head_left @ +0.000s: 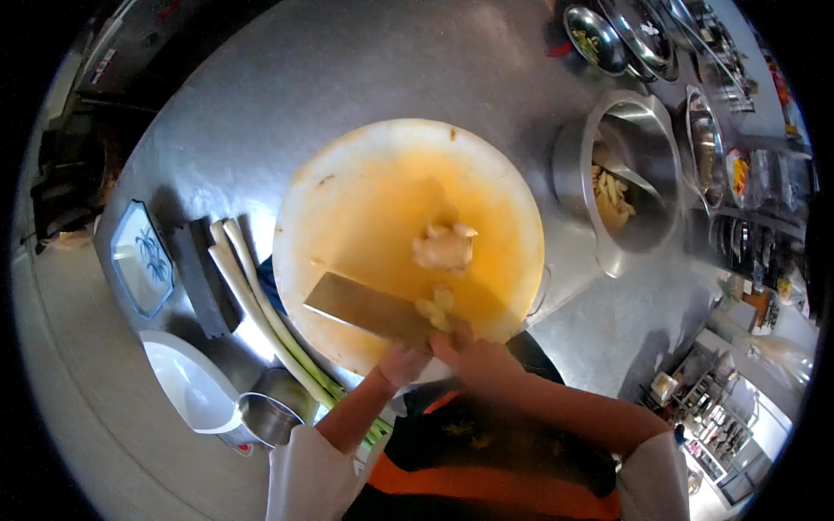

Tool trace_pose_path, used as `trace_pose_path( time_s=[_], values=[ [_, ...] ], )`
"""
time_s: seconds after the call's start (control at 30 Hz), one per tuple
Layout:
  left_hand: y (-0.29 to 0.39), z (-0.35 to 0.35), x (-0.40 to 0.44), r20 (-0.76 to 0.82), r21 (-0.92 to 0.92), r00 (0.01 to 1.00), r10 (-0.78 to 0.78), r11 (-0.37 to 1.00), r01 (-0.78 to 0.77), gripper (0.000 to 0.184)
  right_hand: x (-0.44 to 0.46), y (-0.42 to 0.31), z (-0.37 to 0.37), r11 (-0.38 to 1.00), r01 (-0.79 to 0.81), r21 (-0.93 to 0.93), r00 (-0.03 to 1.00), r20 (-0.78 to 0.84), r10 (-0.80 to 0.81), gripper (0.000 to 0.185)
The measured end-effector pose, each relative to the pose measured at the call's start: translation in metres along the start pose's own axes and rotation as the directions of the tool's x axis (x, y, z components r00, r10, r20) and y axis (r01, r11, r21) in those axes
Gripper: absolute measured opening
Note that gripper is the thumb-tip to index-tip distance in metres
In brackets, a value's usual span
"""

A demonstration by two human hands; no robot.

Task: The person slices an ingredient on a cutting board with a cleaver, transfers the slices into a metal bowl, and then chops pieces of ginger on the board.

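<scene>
My right hand (473, 354) is closed around the handle end of a cleaver (360, 308), whose broad blade points left over the near part of a round cutting board (347, 187). My left hand (400, 365) is curled against the blade's near edge by the heel; its fingertips are partly hidden. Just beyond my right fingers sit small pale pieces of what looks like ginger (437, 306). A larger knobbly piece of ginger (445, 247) rests farther up the board, which is stained yellow-orange.
Leeks (261, 300) lie left of the board, beside a blue-patterned dish (143, 259), a white bowl (187, 382) and a metal cup (269, 415). At right stands a deep metal pot (569, 165) holding pale pieces and a ladle. Metal bowls (595, 39) are at the upper right.
</scene>
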State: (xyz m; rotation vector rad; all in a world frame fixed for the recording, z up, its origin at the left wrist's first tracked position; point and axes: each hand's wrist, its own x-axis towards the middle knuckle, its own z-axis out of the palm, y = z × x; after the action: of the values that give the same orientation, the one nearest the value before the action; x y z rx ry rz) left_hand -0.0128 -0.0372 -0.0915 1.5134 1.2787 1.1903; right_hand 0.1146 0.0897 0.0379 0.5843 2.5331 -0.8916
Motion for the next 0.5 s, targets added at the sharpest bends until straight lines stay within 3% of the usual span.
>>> trace_pose_path(
  time_s=[0.03,0.1,0.13,0.17,0.2,0.27,0.3,0.4,0.43,0.5],
  values=[
    [-0.004,0.006,-0.007,0.046,-0.212,0.959,-0.279,0.936,0.282,0.053,0.004,-0.001,0.002,0.996,0.067,-0.063,0.988,-0.132,-0.075,0.047],
    [-0.007,0.013,-0.015,0.145,-0.396,0.842,-0.520,0.749,0.531,0.051,-0.002,-0.003,-0.009,0.999,0.029,-0.019,0.998,-0.051,-0.030,0.047],
    [0.005,0.003,0.000,-0.020,-0.167,0.954,-0.299,0.942,0.292,0.036,-0.004,-0.004,-0.018,1.000,-0.011,0.018,1.000,0.028,0.011,0.048],
    [0.013,-0.002,0.007,-0.117,0.105,0.993,-0.027,0.994,0.040,0.023,-0.013,-0.005,-0.023,1.000,-0.011,0.019,0.999,0.030,0.010,0.048],
    [0.009,0.004,0.000,-0.117,0.098,0.993,-0.034,0.994,0.045,0.023,-0.027,-0.008,-0.027,0.999,-0.014,0.037,0.998,0.068,0.011,0.048],
    [-0.004,0.020,-0.013,-0.027,0.065,0.976,-0.216,0.974,0.217,0.026,-0.049,-0.010,-0.035,0.999,-0.020,0.050,0.994,0.111,0.015,0.048],
    [-0.002,0.020,-0.011,-0.028,0.063,0.976,-0.214,0.974,0.216,0.026,-0.057,-0.010,-0.038,0.997,-0.042,0.060,0.988,0.148,0.033,0.049],
    [0.005,0.015,-0.005,0.007,-0.362,0.897,-0.441,0.836,0.414,0.029,-0.060,-0.013,-0.046,0.995,-0.076,0.067,0.980,0.186,0.062,0.048],
    [0.005,0.015,-0.006,0.006,-0.360,0.897,-0.441,0.836,0.414,0.029,-0.060,-0.013,-0.047,0.994,-0.087,0.065,0.979,0.191,0.073,0.048],
    [0.003,0.018,-0.008,0.029,-0.549,0.874,-0.485,0.723,0.419,0.029,-0.060,-0.014,-0.045,0.995,-0.088,0.041,0.979,0.190,0.079,0.049]
  ],
)
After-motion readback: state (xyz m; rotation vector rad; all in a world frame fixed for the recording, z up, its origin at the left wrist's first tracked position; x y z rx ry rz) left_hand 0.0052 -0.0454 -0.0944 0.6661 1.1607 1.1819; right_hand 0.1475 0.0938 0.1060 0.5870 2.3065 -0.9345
